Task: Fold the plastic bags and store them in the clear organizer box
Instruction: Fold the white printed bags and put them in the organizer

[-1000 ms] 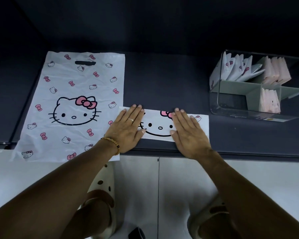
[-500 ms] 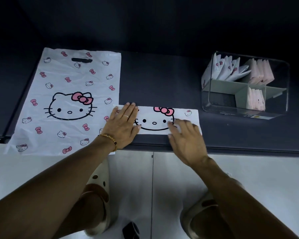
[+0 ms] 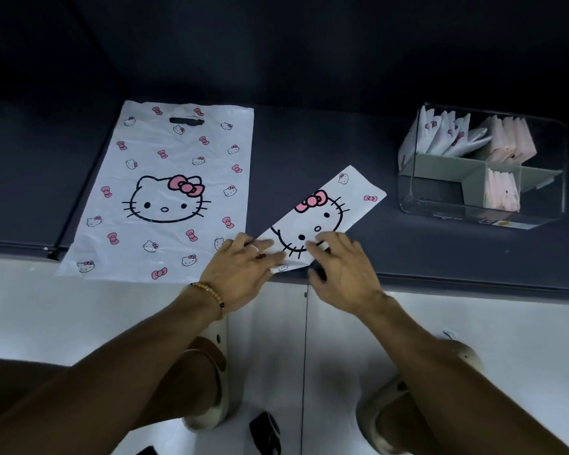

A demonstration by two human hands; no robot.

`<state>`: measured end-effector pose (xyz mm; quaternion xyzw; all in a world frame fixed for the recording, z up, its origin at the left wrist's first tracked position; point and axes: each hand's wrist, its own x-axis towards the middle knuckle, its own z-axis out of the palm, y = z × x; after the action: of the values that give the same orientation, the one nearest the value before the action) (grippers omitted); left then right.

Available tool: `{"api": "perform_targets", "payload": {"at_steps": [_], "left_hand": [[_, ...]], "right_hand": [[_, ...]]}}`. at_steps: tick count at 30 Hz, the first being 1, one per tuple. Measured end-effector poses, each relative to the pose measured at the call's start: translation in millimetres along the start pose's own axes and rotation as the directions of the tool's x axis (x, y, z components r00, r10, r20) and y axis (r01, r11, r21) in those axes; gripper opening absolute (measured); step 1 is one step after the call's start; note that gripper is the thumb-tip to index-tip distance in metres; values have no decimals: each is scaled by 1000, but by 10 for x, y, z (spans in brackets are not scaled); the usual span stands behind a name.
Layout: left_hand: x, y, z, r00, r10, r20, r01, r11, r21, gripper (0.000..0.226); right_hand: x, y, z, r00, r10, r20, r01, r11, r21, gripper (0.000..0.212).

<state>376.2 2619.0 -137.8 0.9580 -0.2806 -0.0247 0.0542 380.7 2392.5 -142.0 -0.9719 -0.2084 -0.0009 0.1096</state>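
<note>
A white cat-print plastic bag folded into a long strip lies diagonally on the dark counter, its far end pointing toward the clear organizer box. My left hand rests its fingers on the strip's near end. My right hand has curled fingers on top of that same end and its thumb at the edge below, pinching it. A second, unfolded bag of the same print lies flat to the left.
The organizer box at the right has grey dividers and holds several folded white bags and folded pink ones. The counter's front edge runs just under my hands. White cabinet doors and my feet are below.
The folded strip lay sideways along the counter edge under both flat hands. It has turned so its right end swings away toward the box, and both hands have gathered at its near end.
</note>
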Motion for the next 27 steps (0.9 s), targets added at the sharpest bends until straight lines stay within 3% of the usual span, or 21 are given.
{"api": "perform_targets", "payload": {"at_steps": [3,5,6,7,8,9,11,13,20,27], "left_hand": [[107,56,-101,994,-108,5,108,994,-15,34],[182,45,-186,960,-274,54,279,933,-228,37],[215,32,-241,928,-351,129,369,812,-452,33],[249,17,-288,897,-384,217,425,622,-658,26],[290,-4,-302,886,-381,263,429,465,-774,17],[337,-17,-314,889,-367,274,417,401,-816,7],[424,-5,-287,893,-366,263,419,459,-784,36],[507,48,-215,871,-423,249,465,547,-696,47],[746,159,-36,747,-599,287,658,607,-446,32],[847,123,24,735,-608,298,678,659,-326,25]], "right_hand": [[38,-139,46,994,86,-64,-72,979,192,18],[108,-124,5,969,229,-97,-184,923,339,18],[145,-94,-28,945,316,-83,-257,877,406,26],[178,-47,-54,920,391,-30,-331,814,477,34],[204,1,-85,894,444,60,-398,725,562,38],[218,44,-109,867,472,156,-452,616,645,39],[230,96,-131,818,510,266,-527,480,701,40],[268,113,-122,788,546,285,-581,507,636,41],[499,132,-15,700,687,196,-692,584,424,34],[655,140,13,731,668,140,-677,684,270,29]]}}
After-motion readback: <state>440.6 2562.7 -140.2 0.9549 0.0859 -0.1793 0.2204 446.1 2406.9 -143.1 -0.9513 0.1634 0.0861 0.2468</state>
